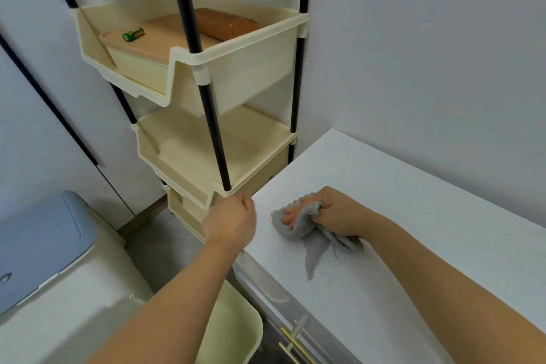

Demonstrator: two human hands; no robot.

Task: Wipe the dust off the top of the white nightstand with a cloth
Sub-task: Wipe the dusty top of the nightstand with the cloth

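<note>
Item: grey cloth (314,235), bunched, lying on the near-left part of the white nightstand (413,201) top; the right hand (332,213) is gripping it, fingers curled round the bunch, pressing it to the surface. The left hand (232,223) is curling its fingers over the nightstand's left edge, just beside the cream shelf rack (206,162). Progress, as judged: wiping is going on, no dust is showing either way, and the far and right stretches are likely waiting.
</note>
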